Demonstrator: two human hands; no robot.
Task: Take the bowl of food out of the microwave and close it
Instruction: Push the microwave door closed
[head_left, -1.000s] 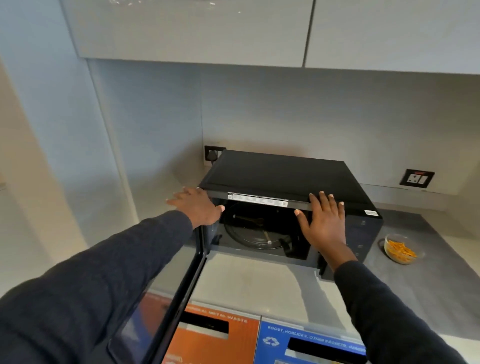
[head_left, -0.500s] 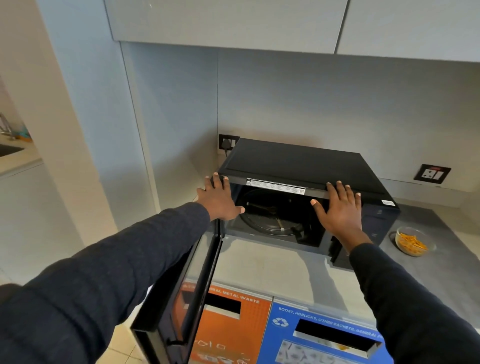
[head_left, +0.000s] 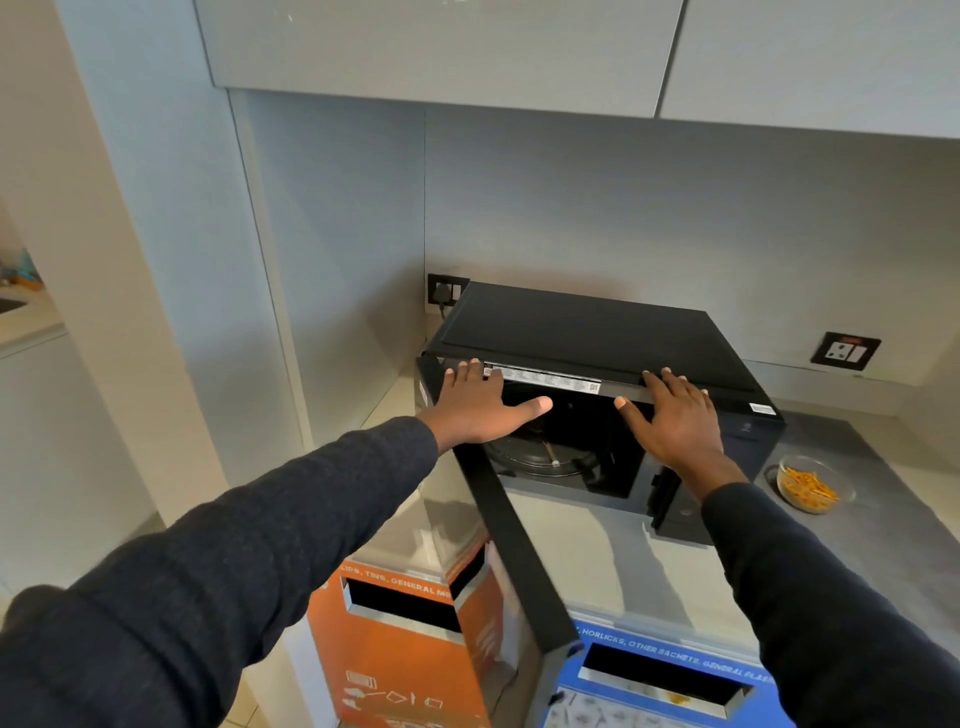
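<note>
A black microwave (head_left: 597, 327) stands on the grey counter, its cavity holding only the glass turntable (head_left: 540, 457). The microwave door (head_left: 511, 540) stands partly open, swung toward me from its left hinge. My left hand (head_left: 478, 405) lies flat with fingers spread at the door's top near the hinge. My right hand (head_left: 675, 421) rests flat on the microwave's upper front edge, beside the control panel. Neither hand holds anything. A clear glass bowl of orange food (head_left: 813, 483) sits on the counter to the right of the microwave.
The grey counter (head_left: 883, 545) runs to the right. Orange (head_left: 400, 644) and blue (head_left: 660, 686) recycling bin fronts sit below the counter edge. Wall sockets (head_left: 844, 351) are behind the microwave. White cabinets hang overhead, and a wall panel stands close on the left.
The door has swung rightward, toward the cavity, with my left hand moving along its top. My right hand stays on the microwave's upper front edge.
</note>
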